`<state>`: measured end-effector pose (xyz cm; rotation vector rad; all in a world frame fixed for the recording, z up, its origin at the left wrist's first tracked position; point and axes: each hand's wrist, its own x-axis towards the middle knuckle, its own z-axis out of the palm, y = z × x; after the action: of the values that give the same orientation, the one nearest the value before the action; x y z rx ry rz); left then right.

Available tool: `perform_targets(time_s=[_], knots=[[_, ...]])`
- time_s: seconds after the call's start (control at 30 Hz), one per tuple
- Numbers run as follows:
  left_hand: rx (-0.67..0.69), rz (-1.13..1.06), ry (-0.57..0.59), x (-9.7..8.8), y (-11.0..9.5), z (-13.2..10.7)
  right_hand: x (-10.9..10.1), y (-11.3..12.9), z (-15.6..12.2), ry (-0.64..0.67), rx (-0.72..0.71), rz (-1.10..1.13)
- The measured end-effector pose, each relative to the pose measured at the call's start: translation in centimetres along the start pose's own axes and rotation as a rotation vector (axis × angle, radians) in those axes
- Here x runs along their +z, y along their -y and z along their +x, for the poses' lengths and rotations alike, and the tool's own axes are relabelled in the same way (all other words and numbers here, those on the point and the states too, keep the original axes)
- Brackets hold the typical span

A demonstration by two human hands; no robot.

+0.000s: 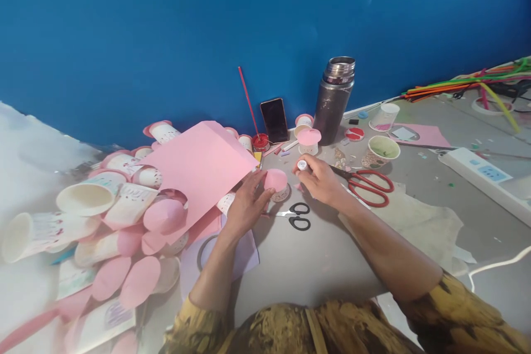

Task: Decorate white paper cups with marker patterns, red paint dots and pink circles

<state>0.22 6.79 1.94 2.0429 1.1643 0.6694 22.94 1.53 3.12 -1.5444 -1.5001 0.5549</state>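
A small paper cup (282, 194) with a pink paper disc (276, 180) over its top stands on the table in front of me. My left hand (249, 202) grips its left side between thumb and fingers. To the right, my right hand (317, 178) is closed around a small tube with a round white end (302, 165); its kind is not clear because the fingers cover most of it. Black-handled scissors (299, 216) lie just below the cup. Red-handled scissors (370, 187) rest beyond my right forearm.
Many decorated paper cups (128, 204) and a large pink sheet (203, 160) with cut-outs pile up at left. A steel flask (334, 102), a phone (274, 120) and a red pot (261, 142) stand by the blue wall. A power strip (485, 171) lies at right.
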Motion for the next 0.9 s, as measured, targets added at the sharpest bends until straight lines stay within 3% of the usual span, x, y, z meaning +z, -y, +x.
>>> perform_targets(time_s=[0.6, 0.9], knots=[[-0.113, 0.001, 0.088, 0.2, -1.0, -0.1, 2.0, 0.1, 0.0, 0.103, 0.027, -0.238], [-0.046, 0.004, 0.048, 0.3, -0.4, -0.6, 2.3, 0.2, -0.1, 0.081, 0.03, -0.25]])
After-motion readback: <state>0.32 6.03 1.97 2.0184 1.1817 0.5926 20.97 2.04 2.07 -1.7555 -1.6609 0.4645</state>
